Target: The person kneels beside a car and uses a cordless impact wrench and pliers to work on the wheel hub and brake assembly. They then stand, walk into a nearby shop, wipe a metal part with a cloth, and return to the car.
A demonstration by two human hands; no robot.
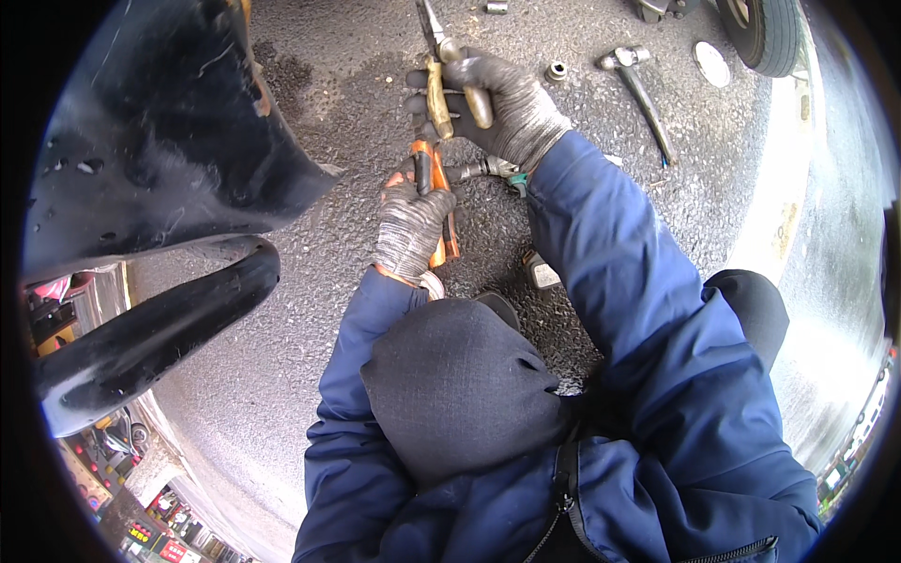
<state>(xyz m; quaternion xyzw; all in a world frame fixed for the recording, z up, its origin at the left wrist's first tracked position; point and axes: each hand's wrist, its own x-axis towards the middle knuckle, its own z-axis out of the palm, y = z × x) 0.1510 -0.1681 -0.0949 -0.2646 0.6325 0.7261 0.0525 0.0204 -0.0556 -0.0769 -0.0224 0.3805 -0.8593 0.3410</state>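
My left hand (413, 220), in a dirty knit glove, is closed around an orange-and-black handled tool (437, 188) at the centre of the view. Just above it, my right hand (493, 103), gloved too, grips pliers (434, 89) with worn yellowish handles, their metal jaws pointing up. The two tools are close together; whether they touch I cannot tell. A metal tool with a teal part (516, 181) lies behind my right wrist, partly hidden. A small tan-and-dark object (542, 270) sits on the asphalt by my knee.
A hammer (646, 103), a socket (557, 71), another metal cylinder (496, 7) and a white disc (711, 64) lie on the asphalt (244, 375). A tyre (760, 33) is at top right. A large black panel (160, 141) and black tube (141, 338) fill the left side.
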